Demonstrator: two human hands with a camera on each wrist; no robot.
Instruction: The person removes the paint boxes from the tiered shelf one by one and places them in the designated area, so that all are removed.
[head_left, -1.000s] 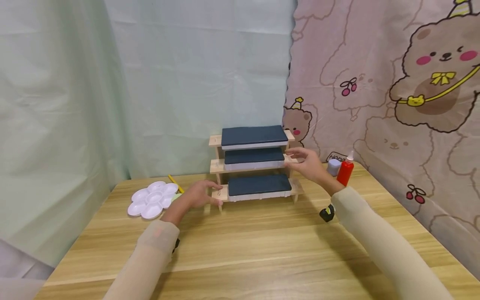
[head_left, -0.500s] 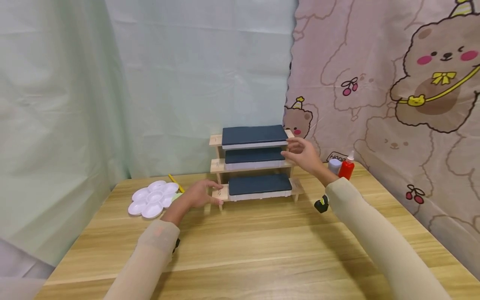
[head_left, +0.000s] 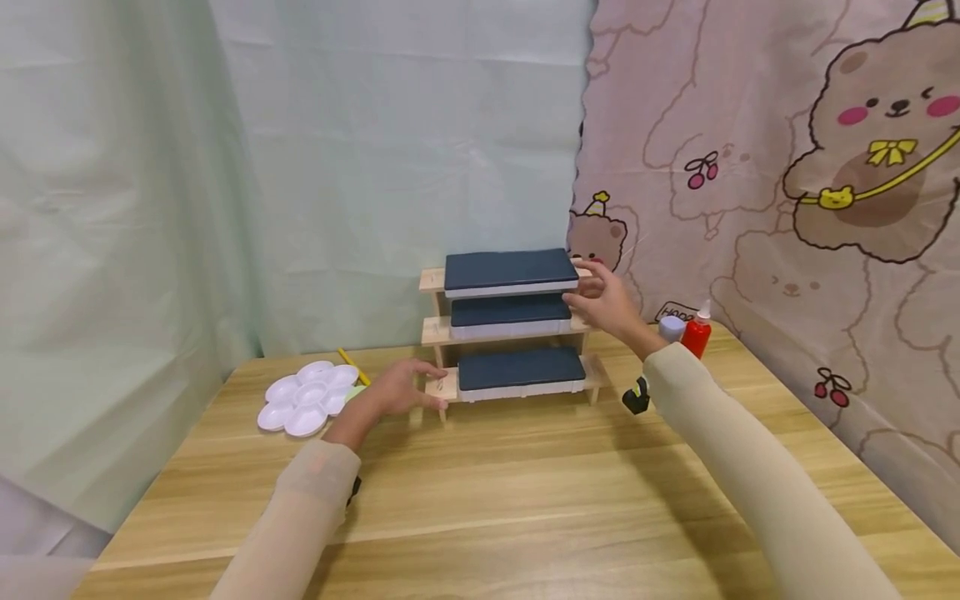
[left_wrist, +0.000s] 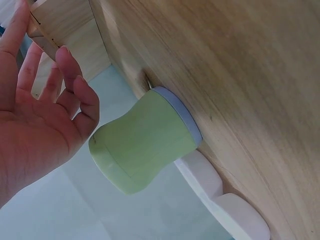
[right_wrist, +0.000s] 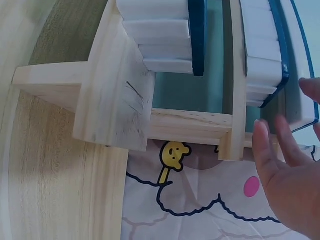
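A stepped wooden rack (head_left: pixel 435 332) stands at the table's back, with a white box with a dark blue lid on each of its three tiers: the top box (head_left: pixel 512 271), the middle box (head_left: pixel 510 315) and the bottom box (head_left: pixel 521 373). My left hand (head_left: pixel 393 390) pinches the left end of the bottom plank between thumb and fingers. Beside the right ends of the top and middle boxes is my right hand (head_left: pixel 606 302), fingers apart and lightly bent. In the right wrist view its fingertips (right_wrist: pixel 262 132) are near the boxes; no grip shows.
A white flower-shaped palette (head_left: pixel 309 398) lies at the left with a yellow stick (head_left: pixel 354 367) behind it. A green tub with a blue-grey base (left_wrist: pixel 145 140) is close to my left hand. At the right are a red bottle (head_left: pixel 696 337) and a pale lavender tub (head_left: pixel 671 328).
My right hand has risen from the middle tier's right end to beside the top box, moving slightly inward and back. The left hand has stayed on the bottom plank.
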